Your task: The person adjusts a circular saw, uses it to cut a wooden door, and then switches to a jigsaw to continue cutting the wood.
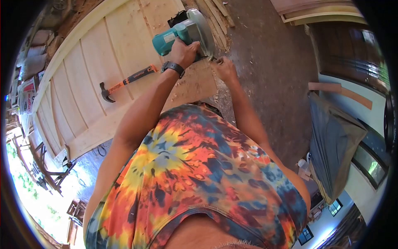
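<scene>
A teal circular saw (191, 30) with a grey blade guard rests at the edge of a wooden panel door (93, 52). My left hand (182, 53), with a dark watch at the wrist, is wrapped around the saw's handle. Close to the saw's base, by the panel's edge, my right hand (226, 69) has its fingers pinched together; what they hold is too small to make out. A claw hammer (126, 82) with an orange and black handle lies on the panel, left of my left forearm.
Wood strips (213, 20) lie on the brown floor (269, 70) beyond the saw. Sawdust and shavings are scattered over the panel. Stacked boards (321, 12) stand at the upper right, and a grey cover (331, 137) drapes over something at the right. Cables lie below the panel at left.
</scene>
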{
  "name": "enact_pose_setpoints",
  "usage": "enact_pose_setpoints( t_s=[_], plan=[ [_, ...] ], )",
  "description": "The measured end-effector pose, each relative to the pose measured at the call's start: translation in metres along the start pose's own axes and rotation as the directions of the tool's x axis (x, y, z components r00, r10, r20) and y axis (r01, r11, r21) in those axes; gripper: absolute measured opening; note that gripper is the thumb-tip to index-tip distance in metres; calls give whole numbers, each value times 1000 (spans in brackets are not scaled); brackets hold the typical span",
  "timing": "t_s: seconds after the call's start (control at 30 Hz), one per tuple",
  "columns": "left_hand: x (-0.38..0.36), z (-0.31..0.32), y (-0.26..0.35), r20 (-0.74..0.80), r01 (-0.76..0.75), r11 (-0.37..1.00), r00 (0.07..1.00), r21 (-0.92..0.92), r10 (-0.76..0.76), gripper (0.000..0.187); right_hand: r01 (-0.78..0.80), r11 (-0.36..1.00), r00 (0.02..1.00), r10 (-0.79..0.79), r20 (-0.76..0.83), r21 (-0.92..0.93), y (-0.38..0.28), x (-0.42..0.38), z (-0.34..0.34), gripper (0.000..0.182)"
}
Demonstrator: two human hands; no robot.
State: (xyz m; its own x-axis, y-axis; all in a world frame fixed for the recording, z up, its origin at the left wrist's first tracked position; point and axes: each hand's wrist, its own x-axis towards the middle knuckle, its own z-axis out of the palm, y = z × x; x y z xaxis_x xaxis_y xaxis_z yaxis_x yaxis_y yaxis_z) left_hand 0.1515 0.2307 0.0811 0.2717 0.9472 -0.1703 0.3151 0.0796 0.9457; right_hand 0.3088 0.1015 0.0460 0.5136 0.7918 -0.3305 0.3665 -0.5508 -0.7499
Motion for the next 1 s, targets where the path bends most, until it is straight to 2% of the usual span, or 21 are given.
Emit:
enact_pose_setpoints(
  t_s=[0.03, 0.07, 0.1, 0.13, 0.17, 0.23, 0.33, 0.47, 0.53, 0.57, 0.6, 0.63, 0.67, 0.73, 0.77, 0.83, 0.87, 0.9, 0.93, 0.97, 1.0],
  plan=[
    [-1, -1, 5, 9, 13, 1000, 1000, -22, -13, 34, 78, 997, 996, -80, 43, 29, 1, 9, -1, 34],
    [-2, -3, 11, 12, 26, 999, 1000, -43, -25, 34, 82, 996, 995, -83, 46, 28, 2, 21, -7, 34],
    [-1, -4, 8, 4, 28, 999, 1000, -42, -28, 34, -80, 991, 969, 52, 242, 110, -5, 30, -16, 31],
    [2, -3, 2, 47, 86, 996, 995, -29, -84, 46, -254, 955, 884, 164, 437, 155, -8, 36, -21, 29],
    [6, -1, -2, 91, 139, 990, 986, -17, -137, 58, -250, 956, 885, 162, 437, 151, -10, 40, -26, 29],
    [9, 0, -2, 98, 138, 990, 986, -6, -137, 59, -327, 927, 812, 176, 557, 185, -12, 46, -33, 21],
    [9, 1, -5, 93, 140, 990, 985, 33, -142, 59, -269, 958, 810, 172, 560, 95, -12, 53, -37, 20],
    [8, 2, -1, 85, 145, 986, 985, 83, -152, 61, -273, 962, 819, 228, 526, 7, -26, 57, -37, 21],
    [8, 8, 2, 37, 113, 989, 992, 92, -117, 61, -149, 960, 896, 233, 378, -238, -46, 50, -38, 24],
    [6, 10, 1, -8, 82, 990, 997, 117, -81, 62, -151, 956, 895, 241, 376, -253, -51, 39, -30, 24],
    [7, 11, 0, -10, 86, 991, 996, 103, -86, 62, 57, 851, 982, 48, 184, -523, -58, 28, -17, 25],
    [6, 10, 2, -12, 103, 985, 995, 138, -102, 62, 175, 619, 977, -205, 57, -766, -62, 19, -10, 27],
    [3, 11, 3, -7, 119, 978, 993, 174, -119, 62, 167, 610, 979, -198, 55, -775, -60, 12, -9, 27],
    [5, 12, 9, -11, 104, 979, 995, 175, -104, 62, 192, 475, 977, -175, 122, -859, -57, 10, -6, 30],
    [1, 13, 10, -11, 101, 977, 995, 188, -101, 62, 187, 467, 978, -168, 121, -864, -50, 6, -7, 30],
    [1, 11, 17, 24, 126, 976, 991, 178, -133, 61, 287, 587, 934, -347, 86, -757, -28, 10, -18, 26],
    [0, 10, 21, 55, 149, 972, 985, 179, -161, 61, 283, 580, 935, -345, 84, -764, -18, 18, -27, 26],
    [3, 12, 22, 54, 140, 975, 987, 170, -151, 61, 110, 899, 985, -42, 166, -424, -8, 36, -38, 25],
    [3, 13, 21, 48, 138, 972, 988, 190, -149, 60, -200, 979, 911, 200, 361, -39, -4, 45, -44, 24],
    [6, 23, 18, 46, 139, 967, 987, 214, -153, 60, -203, 978, 912, 203, 355, -39, 9, 56, -49, 24],
    [5, 21, 19, 51, 130, 969, 988, 211, -144, 60, -419, 896, 819, 300, 490, 151, 8, 55, -49, 25]
  ],
)
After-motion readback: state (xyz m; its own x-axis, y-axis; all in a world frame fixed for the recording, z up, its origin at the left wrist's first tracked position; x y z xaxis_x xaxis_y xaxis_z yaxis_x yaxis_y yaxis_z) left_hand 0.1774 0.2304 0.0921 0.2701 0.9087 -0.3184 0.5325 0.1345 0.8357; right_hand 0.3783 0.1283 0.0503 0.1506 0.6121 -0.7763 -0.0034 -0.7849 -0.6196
